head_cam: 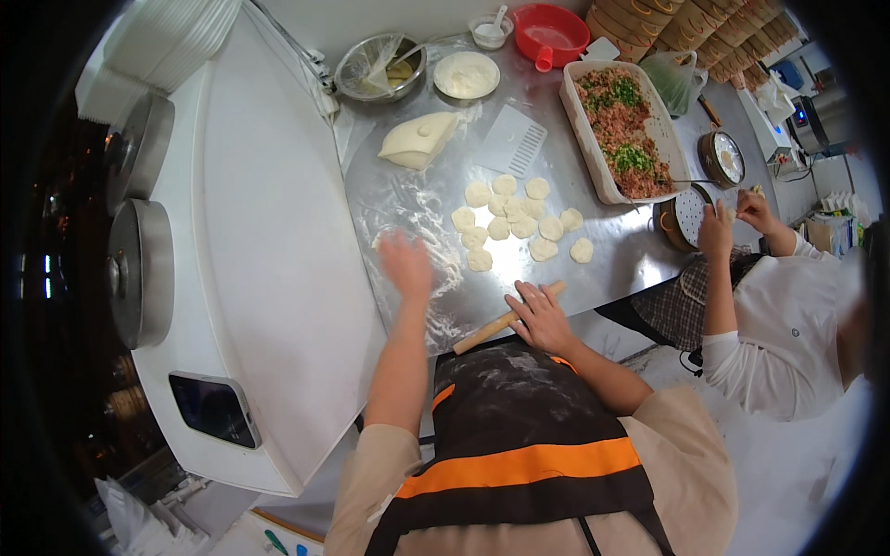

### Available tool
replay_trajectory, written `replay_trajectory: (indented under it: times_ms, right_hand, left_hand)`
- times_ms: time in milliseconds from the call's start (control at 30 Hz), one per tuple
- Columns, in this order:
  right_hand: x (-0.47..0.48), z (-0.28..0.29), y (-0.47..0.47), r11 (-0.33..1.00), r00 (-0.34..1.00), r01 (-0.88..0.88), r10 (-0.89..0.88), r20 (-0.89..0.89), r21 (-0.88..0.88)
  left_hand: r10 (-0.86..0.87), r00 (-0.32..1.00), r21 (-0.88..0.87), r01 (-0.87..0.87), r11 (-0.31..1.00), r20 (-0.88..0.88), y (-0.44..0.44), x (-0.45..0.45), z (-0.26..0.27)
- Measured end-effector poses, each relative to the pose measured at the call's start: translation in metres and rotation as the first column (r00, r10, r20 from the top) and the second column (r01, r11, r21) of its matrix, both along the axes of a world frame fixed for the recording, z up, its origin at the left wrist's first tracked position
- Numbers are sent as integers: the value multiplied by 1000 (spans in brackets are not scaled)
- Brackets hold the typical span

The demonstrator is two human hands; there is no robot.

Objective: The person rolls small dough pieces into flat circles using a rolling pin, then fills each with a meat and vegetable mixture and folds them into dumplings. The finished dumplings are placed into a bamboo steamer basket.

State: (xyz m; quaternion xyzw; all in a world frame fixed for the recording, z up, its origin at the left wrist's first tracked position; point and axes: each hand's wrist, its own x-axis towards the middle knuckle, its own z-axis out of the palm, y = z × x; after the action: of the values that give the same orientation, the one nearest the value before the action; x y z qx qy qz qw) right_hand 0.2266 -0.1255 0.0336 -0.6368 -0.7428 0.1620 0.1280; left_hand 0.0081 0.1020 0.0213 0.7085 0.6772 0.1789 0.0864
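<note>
My right hand (pixel 542 316) rests over a wooden rolling pin (pixel 490 331), which lies slantwise at the front edge of the metal table (pixel 605 257). Blurred by motion, my left hand (pixel 405 267) is low over the scattered flour (pixel 441 243). Something pale shows at its fingertips, but whether the hand holds it is unclear. Between and beyond my hands lie several flattened dough rounds (pixel 498 228), some overlapping. Farther back sits a large lump of dough (pixel 417 141), with a white slotted scraper (pixel 512 141) to its right.
A white tub (pixel 570 104) of minced filling with chopped greens stands back right. Behind are a flour bowl (pixel 466 75), a steel bowl (pixel 348 87) and a red basin (pixel 553 35). At right, a co-worker's hands (pixel 716 229) work near a steamer (pixel 685 219). A white counter (pixel 278 243) borders the left.
</note>
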Motion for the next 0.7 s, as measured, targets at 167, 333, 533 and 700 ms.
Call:
replay_trajectory:
  times_ms: [167, 333, 533, 700]
  right_hand:
    - [11, 0, -12, 998, 998, 62, -62, 31, 8]
    - [16, 0, -20, 997, 996, 73, -73, 46, 7]
    - [13, 5, -15, 997, 993, 80, -78, 89, -15]
    - [16, 1, -15, 998, 996, 66, -66, 61, 7]
  left_hand:
    - [146, 980, -316, -97, 944, 133, 23, -40, -3]
    - [41, 773, -392, 274, 878, 633, -32, 7, -22]
    - [0, 883, -188, 100, 977, 470, -32, 7, -32]
    - [-109, 861, -272, 274, 923, 498, -29, 5, -37]
